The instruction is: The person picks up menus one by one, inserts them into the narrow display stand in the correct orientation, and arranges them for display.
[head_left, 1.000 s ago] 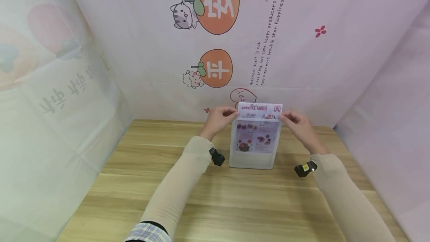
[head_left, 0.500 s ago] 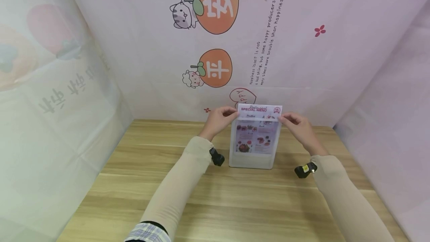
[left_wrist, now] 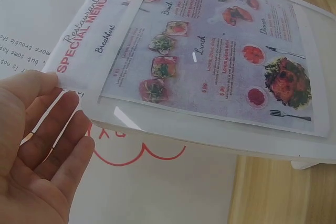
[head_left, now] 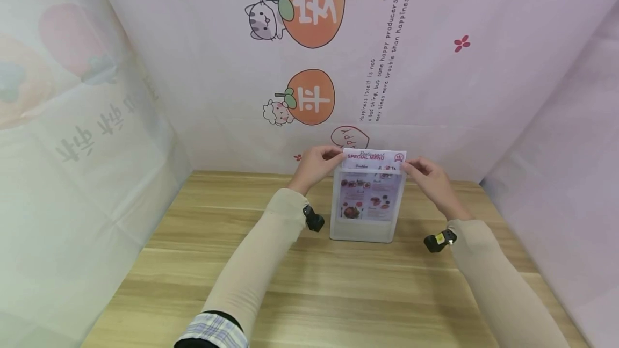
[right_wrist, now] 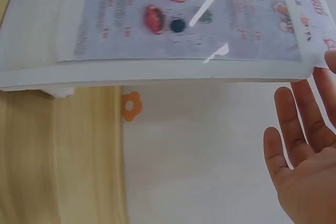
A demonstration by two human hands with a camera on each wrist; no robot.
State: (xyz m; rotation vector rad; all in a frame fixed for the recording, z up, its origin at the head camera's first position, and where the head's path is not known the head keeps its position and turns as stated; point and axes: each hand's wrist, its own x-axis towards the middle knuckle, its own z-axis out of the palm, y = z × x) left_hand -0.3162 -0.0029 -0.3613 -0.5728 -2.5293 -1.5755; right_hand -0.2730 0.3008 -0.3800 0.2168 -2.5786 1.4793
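A printed restaurant menu card (head_left: 369,157) sits most of the way down inside a clear display stand with a white frame (head_left: 362,231). Its heading strip sticks out above the stand's top edge, and a bare band shows below its lower edge. My left hand (head_left: 316,167) pinches the card's upper left edge, with the thumb in front, as the left wrist view shows. At the opposite edge my right hand (head_left: 432,184) pinches the card beside the stand's top corner. The other fingers of the right hand (right_wrist: 307,140) extend behind the stand.
The stand stands upright on a wood-grain table (head_left: 338,294), near its back edge. Behind it hangs a white printed cloth (head_left: 416,95) with cartoon fruit and lettering. More cloth closes off both sides.
My left hand has shifted slightly up and right along the card's edge. The card's heading sits nearly level with before, and the stand and right hand have hardly moved.
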